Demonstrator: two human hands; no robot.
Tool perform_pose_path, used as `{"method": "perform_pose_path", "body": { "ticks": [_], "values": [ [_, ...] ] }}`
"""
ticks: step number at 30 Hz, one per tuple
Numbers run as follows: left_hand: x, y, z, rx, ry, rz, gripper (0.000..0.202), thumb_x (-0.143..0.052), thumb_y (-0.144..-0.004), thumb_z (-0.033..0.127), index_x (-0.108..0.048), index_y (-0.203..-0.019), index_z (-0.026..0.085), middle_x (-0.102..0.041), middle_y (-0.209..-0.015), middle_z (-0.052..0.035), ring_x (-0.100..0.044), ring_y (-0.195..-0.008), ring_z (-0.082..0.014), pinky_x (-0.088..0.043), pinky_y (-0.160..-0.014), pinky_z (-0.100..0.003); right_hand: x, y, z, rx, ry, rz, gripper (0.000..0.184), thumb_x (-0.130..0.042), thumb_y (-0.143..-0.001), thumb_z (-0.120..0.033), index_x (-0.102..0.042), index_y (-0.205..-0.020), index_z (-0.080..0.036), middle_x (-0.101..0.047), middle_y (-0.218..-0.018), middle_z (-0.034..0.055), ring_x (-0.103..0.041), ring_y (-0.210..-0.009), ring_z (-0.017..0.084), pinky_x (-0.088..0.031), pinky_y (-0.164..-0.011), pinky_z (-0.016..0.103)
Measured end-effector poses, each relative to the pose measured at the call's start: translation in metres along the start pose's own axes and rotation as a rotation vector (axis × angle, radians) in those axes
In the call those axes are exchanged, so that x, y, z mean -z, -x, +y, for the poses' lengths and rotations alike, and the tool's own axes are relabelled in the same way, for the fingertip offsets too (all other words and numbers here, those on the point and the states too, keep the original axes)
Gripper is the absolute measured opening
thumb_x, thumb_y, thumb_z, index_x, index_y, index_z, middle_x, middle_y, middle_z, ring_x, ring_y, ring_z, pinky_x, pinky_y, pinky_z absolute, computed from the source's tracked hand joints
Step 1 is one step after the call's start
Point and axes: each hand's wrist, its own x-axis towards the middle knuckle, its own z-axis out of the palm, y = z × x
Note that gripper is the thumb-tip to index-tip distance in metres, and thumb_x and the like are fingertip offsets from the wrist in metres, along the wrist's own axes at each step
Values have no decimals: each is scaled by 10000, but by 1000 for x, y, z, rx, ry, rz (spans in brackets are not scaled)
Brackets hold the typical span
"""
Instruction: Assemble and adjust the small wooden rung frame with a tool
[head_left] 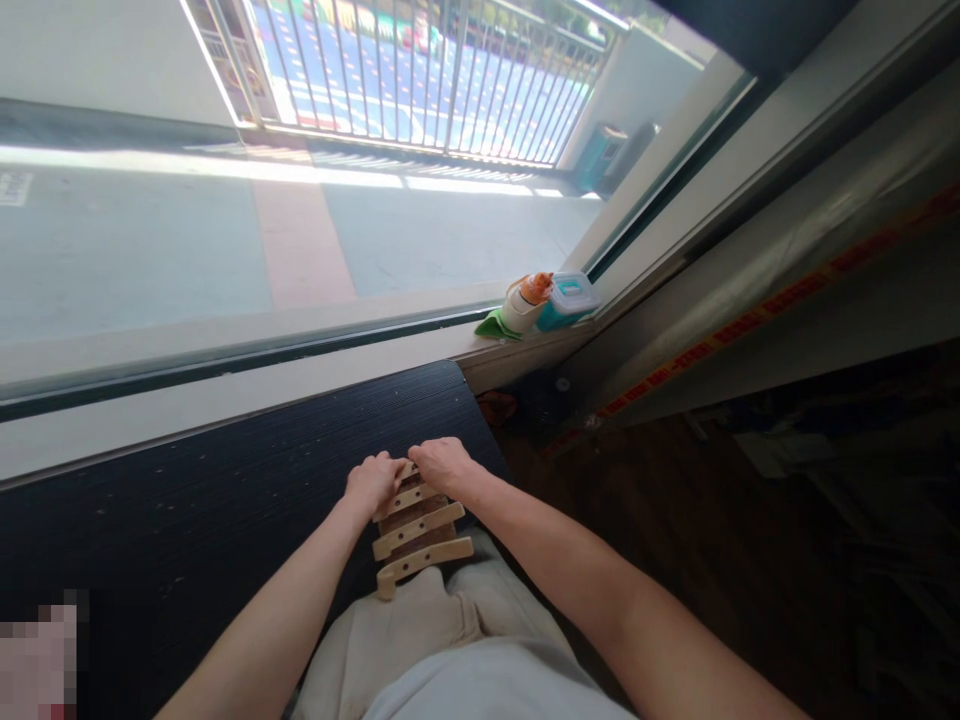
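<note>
A small wooden rack [418, 535] with several pale cross slats on a brown backing lies at the near edge of a black table [225, 480], reaching over my lap. My left hand [373, 482] is closed on the rack's far left end. My right hand [442, 463] is closed over its far end beside the left one, knuckles up. The two hands touch. The top slat is mostly hidden under my fingers.
A window ledge [300, 370] runs behind the table. On its right end stand a white bottle with an orange top [525, 300], a teal lidded box [570, 298] and a green cloth [495, 326]. Dark wooden floor [675, 540] lies to the right.
</note>
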Motion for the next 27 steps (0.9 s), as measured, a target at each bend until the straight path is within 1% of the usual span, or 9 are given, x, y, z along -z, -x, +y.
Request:
{"method": "perform_pose_path", "body": {
  "ticks": [2, 7, 9, 11, 15, 18, 21, 25, 27],
  "values": [
    [1, 0, 1, 3, -1, 0, 281, -363, -803, 373, -598, -945, 314, -524, -993, -53, -520, -909, -201, -433, -706, -316, -5, -2, -2, -40, -26, -8, 142, -460, -787, -211, -590, -843, -193, -672, -861, 54, -622, -839, 179, -462, -679, 255],
    [4, 2, 2, 3, 9, -5, 287, -364, -806, 385, -594, -968, 330, -527, -990, -48, -521, -900, -193, -430, -696, -300, -13, -5, -2, -240, -115, -31, 207, -402, -836, -291, -567, -899, -183, -668, -868, 86, -622, -840, 185, -467, -673, 277],
    [3, 2, 1, -6, 6, -3, 285, -365, -804, 384, -595, -962, 332, -527, -987, -48, -523, -899, -198, -431, -689, -304, -13, -4, 0, -269, -118, -56, 230, -403, -836, -320, -556, -931, -178, -665, -872, 97, -624, -831, 190, -471, -661, 284],
    [2, 1, 0, -11, 6, 0, 285, -365, -800, 379, -594, -964, 337, -527, -986, -51, -525, -901, -206, -433, -683, -312, -10, -3, 1, -239, -86, -78, 214, -427, -820, -308, -563, -932, -185, -664, -871, 92, -624, -827, 195, -472, -657, 288],
    [-2, -2, -2, -9, 3, 4, 280, -369, -792, 371, -598, -947, 327, -529, -978, -53, -525, -893, -205, -435, -681, -311, -1, -1, 2, -56, -6, -40, 155, -493, -762, -216, -608, -866, -210, -663, -896, 56, -615, -847, 181, -461, -691, 266],
    [-5, -3, -3, -20, -7, 19, 277, -362, -793, 357, -599, -930, 314, -529, -974, -54, -527, -887, -204, -437, -675, -309, 3, -1, 2, 18, 1, -26, 167, -474, -773, -195, -632, -828, -201, -666, -900, 55, -609, -859, 168, -452, -701, 243],
    [-6, -4, -3, -24, -7, 33, 276, -359, -793, 345, -596, -931, 314, -530, -961, -55, -531, -879, -205, -438, -672, -314, 1, -4, 3, -7, -11, -36, 173, -472, -774, -199, -635, -831, -199, -670, -890, 59, -610, -858, 168, -453, -698, 241],
    [-4, -2, -2, -22, 12, 27, 285, -350, -799, 380, -595, -932, 321, -529, -952, -54, -533, -865, -205, -437, -674, -321, -12, -9, 3, -137, -44, -69, 163, -484, -768, -235, -625, -842, -202, -676, -854, 64, -620, -841, 183, -465, -671, 254],
    [-2, -2, -2, -18, 21, 24, 295, -341, -802, 399, -595, -929, 321, -529, -953, -55, -533, -865, -209, -437, -672, -325, -18, -10, 1, -197, -64, -63, 173, -476, -775, -258, -619, -848, -195, -676, -846, 73, -624, -831, 194, -472, -658, 266]
  ]
}}
